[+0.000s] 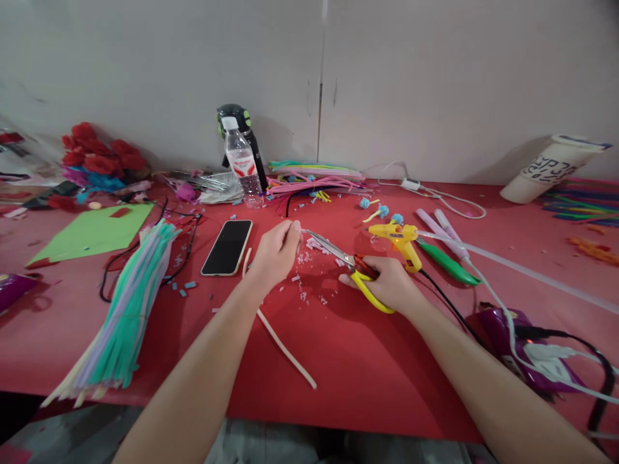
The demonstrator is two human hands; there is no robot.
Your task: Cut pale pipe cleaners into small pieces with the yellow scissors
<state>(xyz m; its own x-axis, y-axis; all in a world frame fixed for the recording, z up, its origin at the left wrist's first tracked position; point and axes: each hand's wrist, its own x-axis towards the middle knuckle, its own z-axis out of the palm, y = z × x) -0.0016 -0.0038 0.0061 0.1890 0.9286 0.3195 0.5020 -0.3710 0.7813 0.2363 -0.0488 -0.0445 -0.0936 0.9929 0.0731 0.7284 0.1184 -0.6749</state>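
Observation:
My left hand [280, 251] is closed in a pinch, and a tiny pale pink tip of pipe cleaner [304, 231] shows at its fingertips; the rest is hidden by the fingers. My right hand [384, 280] grips scissors [333, 247] with yellow and red handles. Their blades point left, with the tip close to the pinched piece. Below the blades lie short pale pink cut pieces [319, 243] and scattered fluff. A cream pipe cleaner [287, 353] runs along the table, passing beneath my left forearm.
Left of my hands are a phone [227, 248] and a bundle of pipe cleaners [128, 316]. A water bottle [242, 164] stands behind. On the right lie a yellow glue gun [399, 241], a green-handled tool [449, 263], cords and a purple device [512, 335]. A cup [546, 171] leans at the back right.

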